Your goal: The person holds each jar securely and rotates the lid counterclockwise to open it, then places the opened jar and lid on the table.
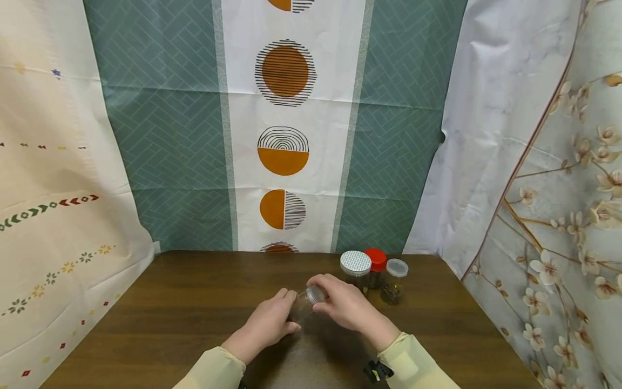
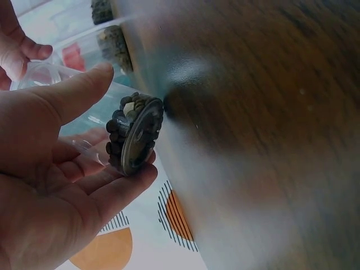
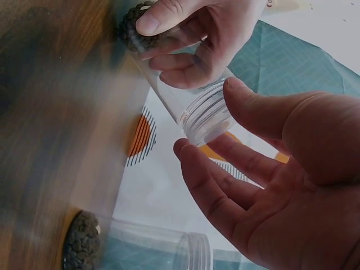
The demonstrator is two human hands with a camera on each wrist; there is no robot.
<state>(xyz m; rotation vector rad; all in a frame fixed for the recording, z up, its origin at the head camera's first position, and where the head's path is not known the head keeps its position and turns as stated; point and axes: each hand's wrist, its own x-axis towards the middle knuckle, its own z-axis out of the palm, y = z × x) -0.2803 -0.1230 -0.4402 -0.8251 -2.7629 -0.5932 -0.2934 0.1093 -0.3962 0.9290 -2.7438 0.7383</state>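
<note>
A clear plastic jar is held tilted just over the table, with dark pellets gathered at its bottom end. My left hand grips the jar's body, thumb on one side and fingers round the other. At the top end sits a clear ribbed screw lid. My right hand has its thumb and fingers curled about this lid, the thumb tip right at the rim in the right wrist view.
At the back right of the brown table stand a jar with a white patterned lid, a red-lidded jar and a clear-lidded jar with dark contents. Curtains hang behind and at both sides.
</note>
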